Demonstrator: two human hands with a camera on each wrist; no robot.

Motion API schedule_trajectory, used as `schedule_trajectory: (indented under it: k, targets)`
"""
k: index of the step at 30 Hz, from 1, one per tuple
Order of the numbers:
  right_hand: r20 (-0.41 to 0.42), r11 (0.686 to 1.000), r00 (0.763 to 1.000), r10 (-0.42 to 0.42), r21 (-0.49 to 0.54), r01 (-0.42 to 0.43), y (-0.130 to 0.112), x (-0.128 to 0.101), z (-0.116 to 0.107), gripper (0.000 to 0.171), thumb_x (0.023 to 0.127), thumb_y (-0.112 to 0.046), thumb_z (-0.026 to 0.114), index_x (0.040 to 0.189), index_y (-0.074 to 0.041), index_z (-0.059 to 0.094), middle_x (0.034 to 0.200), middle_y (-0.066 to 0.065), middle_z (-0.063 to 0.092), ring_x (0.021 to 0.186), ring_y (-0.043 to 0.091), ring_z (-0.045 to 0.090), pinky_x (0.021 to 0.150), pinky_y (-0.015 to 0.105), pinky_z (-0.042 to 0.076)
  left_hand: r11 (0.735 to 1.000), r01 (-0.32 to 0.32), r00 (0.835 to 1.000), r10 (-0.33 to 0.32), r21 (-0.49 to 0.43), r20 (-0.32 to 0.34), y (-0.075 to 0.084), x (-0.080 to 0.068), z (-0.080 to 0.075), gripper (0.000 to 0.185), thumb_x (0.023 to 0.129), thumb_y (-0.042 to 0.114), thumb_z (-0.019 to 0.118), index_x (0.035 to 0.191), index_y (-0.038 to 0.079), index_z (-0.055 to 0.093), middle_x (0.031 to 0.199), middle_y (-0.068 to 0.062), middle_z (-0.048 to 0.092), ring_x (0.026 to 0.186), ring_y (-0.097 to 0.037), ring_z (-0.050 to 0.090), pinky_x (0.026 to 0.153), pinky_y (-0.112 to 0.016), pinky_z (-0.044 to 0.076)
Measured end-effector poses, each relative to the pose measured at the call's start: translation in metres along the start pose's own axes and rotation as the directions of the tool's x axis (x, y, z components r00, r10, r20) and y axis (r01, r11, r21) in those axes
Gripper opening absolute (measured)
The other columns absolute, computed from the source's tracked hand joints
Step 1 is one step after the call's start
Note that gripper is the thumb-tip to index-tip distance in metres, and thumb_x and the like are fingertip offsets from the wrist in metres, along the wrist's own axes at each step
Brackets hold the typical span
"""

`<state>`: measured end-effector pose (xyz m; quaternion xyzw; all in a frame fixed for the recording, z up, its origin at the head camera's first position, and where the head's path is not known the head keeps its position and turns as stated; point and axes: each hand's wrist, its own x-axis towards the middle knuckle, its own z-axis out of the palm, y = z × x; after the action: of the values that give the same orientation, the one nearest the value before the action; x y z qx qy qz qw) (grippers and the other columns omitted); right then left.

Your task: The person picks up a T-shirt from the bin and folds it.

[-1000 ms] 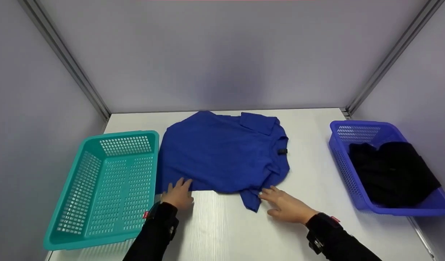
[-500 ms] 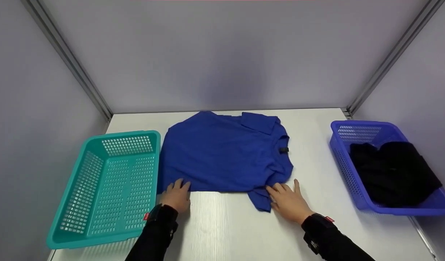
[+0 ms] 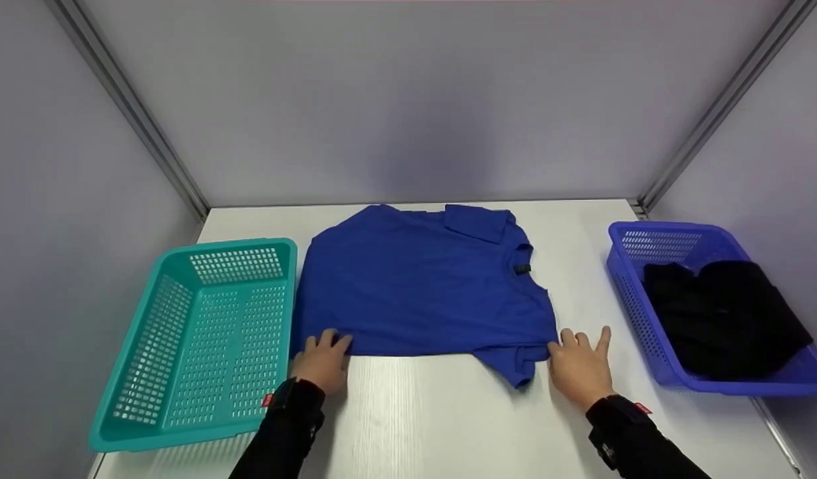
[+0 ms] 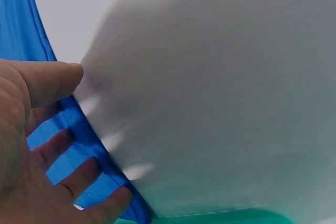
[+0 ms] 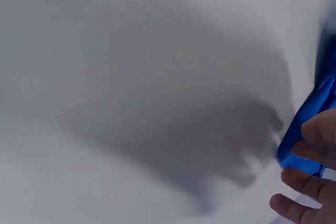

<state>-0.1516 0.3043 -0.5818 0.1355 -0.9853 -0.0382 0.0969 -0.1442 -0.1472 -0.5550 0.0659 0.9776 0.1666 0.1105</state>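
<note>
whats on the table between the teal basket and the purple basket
In the head view, the blue shirt lies spread between the teal basket and the purple basket.

Between the hands lies a royal blue shirt [image 3: 415, 283], plain, with a small black tag [image 3: 522, 269] at its collar. The worktop [image 3: 435, 419] under them is white. Beside the left hand [image 3: 323, 362] stands a teal basket [image 3: 195, 339] with a perforated grid pattern. Beyond the right hand [image 3: 580, 366], a violet-blue basket [image 3: 631, 299], equally perforated, holds black cloth [image 3: 721, 316]. Both sleeves [image 3: 285, 432] are black.
</note>
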Motion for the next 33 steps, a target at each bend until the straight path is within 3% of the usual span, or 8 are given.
schedule_trajectory:
  k: [4, 8, 14, 17, 21, 24, 27, 33]
  targets:
    - [-0.032, 0.994, 0.999, -0.029, 0.102, 0.033, -0.002, -0.002, 0.002, 0.027, 0.086, -0.01, 0.075, 0.109, 0.001, 0.068, 0.105, 0.02, 0.057, 0.098, 0.042, 0.057, 0.097, 0.068, 0.04, 1.0, 0.002, 1.0, -0.002, 0.003, 0.002, 0.0, 0.0, 0.002, 0.052, 0.092, 0.004, 0.067, 0.144, 0.006, 0.057, 0.144, -0.026, 0.047, 0.126, -0.05, 0.048, 0.091, -0.064, 0.049]
    - [-0.011, 0.945, 0.978, -0.21, 0.254, 0.206, -0.011, -0.003, 0.006, 0.03, 0.09, -0.027, 0.078, 0.104, -0.007, 0.062, 0.096, 0.005, 0.048, 0.086, 0.024, 0.049, 0.077, 0.041, 0.045, 0.999, 0.034, 0.999, -0.034, 0.009, -0.006, -0.001, 0.003, 0.007, 0.055, 0.09, -0.002, 0.064, 0.144, 0.002, 0.053, 0.141, -0.031, 0.046, 0.125, -0.05, 0.048, 0.091, -0.062, 0.05]
    - [0.134, 0.899, 0.934, -0.33, 0.346, 0.268, -0.022, -0.008, 0.01, 0.062, 0.082, -0.063, 0.075, 0.119, -0.014, 0.066, 0.106, 0.0, 0.048, 0.101, 0.023, 0.047, 0.087, 0.045, 0.044, 0.999, 0.049, 0.997, -0.048, 0.019, -0.055, -0.002, 0.007, 0.018, 0.045, 0.091, -0.006, 0.059, 0.135, -0.006, 0.052, 0.132, -0.033, 0.047, 0.117, -0.048, 0.051, 0.088, -0.059, 0.053]
    - [0.097, 0.903, 0.93, -0.355, 0.294, 0.314, -0.021, -0.011, 0.012, 0.045, 0.085, -0.049, 0.079, 0.114, -0.017, 0.066, 0.105, 0.003, 0.049, 0.102, 0.028, 0.049, 0.085, 0.048, 0.044, 0.997, 0.036, 0.996, -0.031, 0.067, -0.078, 0.0, 0.008, 0.02, 0.041, 0.091, -0.008, 0.06, 0.132, -0.005, 0.054, 0.127, -0.031, 0.05, 0.112, -0.046, 0.053, 0.085, -0.057, 0.054]
    - [-0.088, 0.885, 0.915, -0.395, 0.23, 0.404, -0.015, -0.012, 0.015, 0.019, 0.086, -0.017, 0.078, 0.1, -0.016, 0.065, 0.096, 0.003, 0.05, 0.088, 0.023, 0.05, 0.074, 0.041, 0.044, 0.992, 0.04, 0.996, -0.03, 0.116, -0.089, 0.005, 0.006, 0.019, 0.04, 0.092, -0.008, 0.061, 0.131, -0.002, 0.055, 0.124, -0.028, 0.053, 0.11, -0.044, 0.054, 0.085, -0.057, 0.053]
    - [-0.207, 0.895, 0.936, -0.285, 0.291, 0.337, -0.009, -0.011, 0.012, 0.016, 0.085, -0.005, 0.073, 0.093, -0.013, 0.061, 0.087, -0.001, 0.05, 0.076, 0.016, 0.048, 0.067, 0.034, 0.044, 0.989, 0.034, 0.995, -0.02, 0.143, -0.098, 0.008, 0.004, 0.018, 0.036, 0.094, -0.006, 0.06, 0.129, 0.0, 0.057, 0.121, -0.025, 0.055, 0.108, -0.044, 0.055, 0.084, -0.059, 0.053]
    - [-0.25, 0.885, 0.966, -0.067, 0.433, 0.173, -0.003, -0.009, 0.003, 0.015, 0.085, 0.0, 0.068, 0.092, -0.01, 0.059, 0.082, -0.003, 0.057, 0.069, 0.011, 0.05, 0.062, 0.033, 0.047, 0.983, 0.011, 0.992, 0.012, 0.183, -0.123, 0.009, 0.003, 0.02, 0.032, 0.095, -0.005, 0.059, 0.126, 0.001, 0.058, 0.118, -0.024, 0.056, 0.105, -0.044, 0.057, 0.082, -0.059, 0.053]
    - [-0.2, 0.761, 0.955, 0.218, 0.648, -0.039, 0.004, -0.002, -0.018, 0.009, 0.09, 0.0, 0.062, 0.091, -0.008, 0.057, 0.069, 0.001, 0.062, 0.059, 0.015, 0.053, 0.055, 0.034, 0.047, 0.957, -0.062, 0.972, 0.122, 0.282, -0.2, 0.005, 0.004, 0.031, 0.028, 0.092, -0.009, 0.062, 0.117, 0.002, 0.061, 0.111, -0.021, 0.059, 0.097, -0.041, 0.059, 0.072, -0.053, 0.056]
